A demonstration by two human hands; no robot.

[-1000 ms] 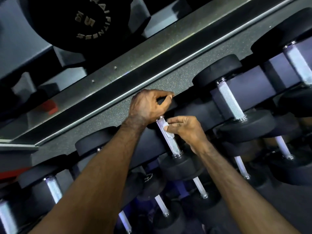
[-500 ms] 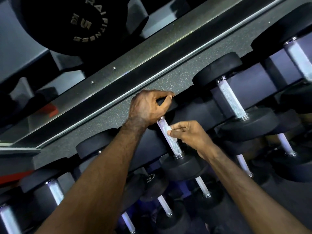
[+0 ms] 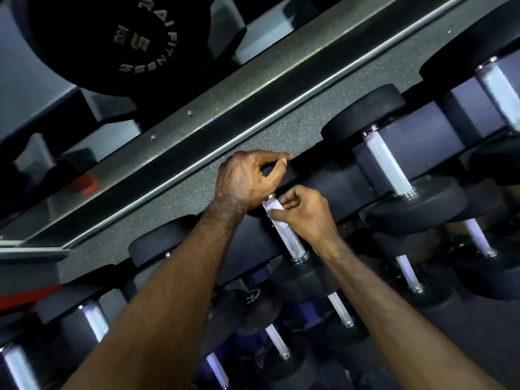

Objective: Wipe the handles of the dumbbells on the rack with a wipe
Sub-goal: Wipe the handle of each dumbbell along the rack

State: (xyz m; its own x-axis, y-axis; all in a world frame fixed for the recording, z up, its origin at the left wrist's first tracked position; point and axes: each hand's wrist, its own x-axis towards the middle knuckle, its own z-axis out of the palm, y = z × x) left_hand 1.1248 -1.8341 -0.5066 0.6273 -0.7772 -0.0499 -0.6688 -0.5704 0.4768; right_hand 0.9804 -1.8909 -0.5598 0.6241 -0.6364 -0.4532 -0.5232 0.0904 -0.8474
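Observation:
A black dumbbell lies on the upper rack shelf with its knurled silver handle [image 3: 291, 241] pointing toward me. My left hand [image 3: 247, 180] grips the far black head of that dumbbell, fingers curled over its top. My right hand [image 3: 305, 211] pinches a small white wipe [image 3: 272, 205] around the far end of the handle, right beside my left hand. The near head of this dumbbell [image 3: 298, 280] sits below the handle.
More black dumbbells line the shelf: one to the right [image 3: 385, 161], one at far right [image 3: 498, 88], others to the left [image 3: 94, 319]. Lower shelves hold several smaller ones [image 3: 408, 273]. A grey speckled rail [image 3: 168, 192] runs behind. A 5 kg plate [image 3: 143, 43] hangs at top left.
My right hand has slid the wipe up the handle toward the far head, ending next to my left hand. My left hand has kept its grip on the head.

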